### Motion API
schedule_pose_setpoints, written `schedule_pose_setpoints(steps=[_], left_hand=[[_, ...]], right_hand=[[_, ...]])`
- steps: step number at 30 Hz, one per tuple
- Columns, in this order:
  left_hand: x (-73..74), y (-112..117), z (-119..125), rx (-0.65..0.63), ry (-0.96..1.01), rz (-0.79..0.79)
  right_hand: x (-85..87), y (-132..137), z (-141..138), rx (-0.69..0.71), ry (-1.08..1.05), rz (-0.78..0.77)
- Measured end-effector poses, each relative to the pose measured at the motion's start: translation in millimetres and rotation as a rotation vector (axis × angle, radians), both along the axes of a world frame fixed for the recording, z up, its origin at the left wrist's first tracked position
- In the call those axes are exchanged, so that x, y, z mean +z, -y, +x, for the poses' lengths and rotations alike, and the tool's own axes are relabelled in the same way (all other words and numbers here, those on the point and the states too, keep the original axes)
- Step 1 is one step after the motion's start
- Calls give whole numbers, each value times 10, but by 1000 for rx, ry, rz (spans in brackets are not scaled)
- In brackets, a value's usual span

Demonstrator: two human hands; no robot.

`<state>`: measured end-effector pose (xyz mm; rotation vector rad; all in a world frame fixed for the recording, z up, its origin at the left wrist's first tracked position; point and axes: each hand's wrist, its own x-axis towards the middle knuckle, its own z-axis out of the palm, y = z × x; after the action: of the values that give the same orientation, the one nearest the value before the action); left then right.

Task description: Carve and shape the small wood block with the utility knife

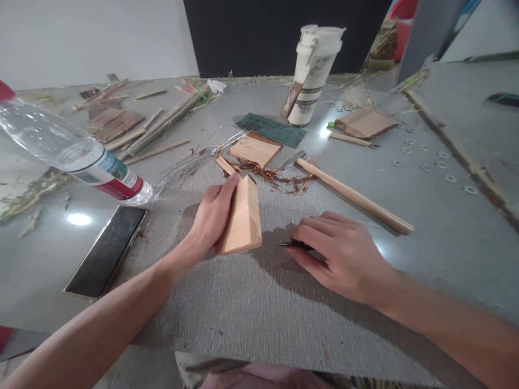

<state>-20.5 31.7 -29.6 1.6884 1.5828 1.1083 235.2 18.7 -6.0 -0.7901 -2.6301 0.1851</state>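
My left hand [214, 208] is closed around a pale wooden block [245, 216], holding it tilted over the grey table. My right hand [340, 248] pinches a small dark pointed tool [298, 245]. Its tip points left toward the block, and the rest is hidden in my fingers, so its kind is unclear. Tool and block are apart. Just beyond the block lie brown bark shavings [279, 177] and another piece of wood [256, 149]. A tool with a wooden handle [357, 195] lies beyond my right hand, its flat metal head by the shavings.
A plastic bottle [109, 173] and a black phone [106, 253] are at left. Behind the wood are a green sheet [271, 129] and a white lidded cup [314, 75]. Several metal washers [449, 179], a wood piece [367, 123] and a thin stick [351, 139] lie at right.
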Motion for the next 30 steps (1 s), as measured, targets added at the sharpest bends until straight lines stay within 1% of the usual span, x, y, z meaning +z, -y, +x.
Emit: schedule_pose_setpoints(steps=[2, 3, 4, 9, 12, 15, 19, 23, 26, 30], left_hand=[[37, 18, 18, 164, 135, -90], [61, 24, 30, 218, 177, -117], [85, 27, 42, 237, 188, -126], [173, 41, 95, 236, 161, -165], [181, 48, 110, 237, 135, -170], [167, 51, 113, 233, 99, -168], [143, 51, 110, 180, 30, -100], [133, 51, 99, 137, -55, -26], [136, 62, 98, 141, -72, -65], [149, 99, 137, 122, -35, -115]], right_hand=[[2, 3, -6, -7, -11, 8], [3, 5, -8, -9, -14, 10], [5, 6, -9, -13, -14, 12], [-1, 8, -3, -10, 1, 5], [-5, 8, 4, 0, -8, 2], [7, 17, 15, 5, -71, -7], [38, 43, 34, -15, -187, -36], [48, 52, 46, -29, -227, -69], [36, 45, 46, -35, -226, -59], [-1, 28, 42, 6, -250, -13]])
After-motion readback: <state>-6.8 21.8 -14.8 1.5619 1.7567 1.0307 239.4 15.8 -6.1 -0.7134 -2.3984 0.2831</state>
